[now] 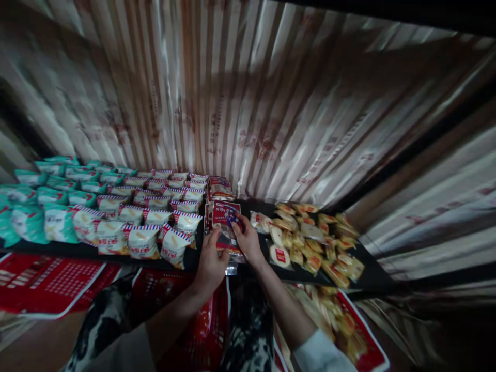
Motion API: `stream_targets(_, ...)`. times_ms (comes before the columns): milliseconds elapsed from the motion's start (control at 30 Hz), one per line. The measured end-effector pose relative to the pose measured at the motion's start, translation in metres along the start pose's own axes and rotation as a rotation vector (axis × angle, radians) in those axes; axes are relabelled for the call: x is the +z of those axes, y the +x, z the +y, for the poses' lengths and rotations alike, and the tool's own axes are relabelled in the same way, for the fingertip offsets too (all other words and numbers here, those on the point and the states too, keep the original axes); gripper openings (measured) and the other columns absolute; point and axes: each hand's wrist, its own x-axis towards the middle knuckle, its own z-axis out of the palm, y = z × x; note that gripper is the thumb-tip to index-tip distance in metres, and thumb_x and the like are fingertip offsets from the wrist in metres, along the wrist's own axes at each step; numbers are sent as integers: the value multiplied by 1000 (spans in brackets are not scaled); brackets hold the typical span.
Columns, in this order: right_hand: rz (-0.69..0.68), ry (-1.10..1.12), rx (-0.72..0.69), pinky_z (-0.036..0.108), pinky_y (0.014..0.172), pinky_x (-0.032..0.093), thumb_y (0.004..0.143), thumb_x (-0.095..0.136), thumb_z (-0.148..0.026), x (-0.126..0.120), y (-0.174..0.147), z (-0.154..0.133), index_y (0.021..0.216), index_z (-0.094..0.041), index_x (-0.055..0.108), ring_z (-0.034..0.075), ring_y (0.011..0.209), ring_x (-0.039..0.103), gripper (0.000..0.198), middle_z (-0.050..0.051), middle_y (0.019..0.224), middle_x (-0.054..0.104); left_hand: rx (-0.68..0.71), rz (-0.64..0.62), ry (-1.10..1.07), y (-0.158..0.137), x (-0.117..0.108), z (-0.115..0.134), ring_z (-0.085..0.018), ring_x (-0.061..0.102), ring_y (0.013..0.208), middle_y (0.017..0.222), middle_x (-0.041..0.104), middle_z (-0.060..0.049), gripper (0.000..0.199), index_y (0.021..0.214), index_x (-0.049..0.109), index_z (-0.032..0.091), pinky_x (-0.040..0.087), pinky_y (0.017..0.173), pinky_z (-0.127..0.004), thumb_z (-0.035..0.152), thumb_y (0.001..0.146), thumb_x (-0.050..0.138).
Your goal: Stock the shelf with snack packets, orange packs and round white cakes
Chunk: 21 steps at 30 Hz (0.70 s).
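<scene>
1. Right hand (248,240): clamped, as far as I can judge, on the right side of the dark red packet (221,211), fingertips over its printed front.
2. Left hand (211,262): at the packet's lower left, fingers bent and thumb towards the bottom edge. Whether it grips or merely steadies, I cannot tell.
3. Packet position: between my hands, at the black shelf (372,262), in front of similar back packets (220,183). What bears its weight underneath is hidden from me.
4. Neighbours: white bags (143,242) in rows to the left, green bags (60,225) beyond them; yellow packs (312,243) loosely heaped to the right.
5. Handling, in my judgement: hold the packet by its two sides with light, even pressure, keep it square to those behind, and keep my left knuckles off the nearest white bag. Squeezing the middle could crease the wrapper; a one-sided push could skew it.
</scene>
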Motion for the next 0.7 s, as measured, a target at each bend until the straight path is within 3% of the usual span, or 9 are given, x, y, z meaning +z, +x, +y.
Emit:
stream_targets(167,29,-208,-105,38,87,47,82,49,-31,9,8,8,110,-14,63,22,94,60,35,11,104,65,44,-19,226,7,6,-13,-27,49,119,122,52,-18,55,124,54,8,36,107,-43,11,70,50)
stream_targets(333,41,-355,-172,40,92,43,84,46,-25,13,0,11,108,-14,63,24,100,57,32,12,105,65,63,-16,360,7,7,-25,-29,47,119,125,47,-18,52,121,58,8,36,106,-44,13,69,51)
stream_targets(700,62,-482,-166,40,94,42,87,46,-33,22,-11,12,115,-17,62,25,114,49,36,12,122,56,191,61,465,-5,6,-29,-30,44,118,126,45,-18,52,120,58,7,37,103,-47,12,69,48)
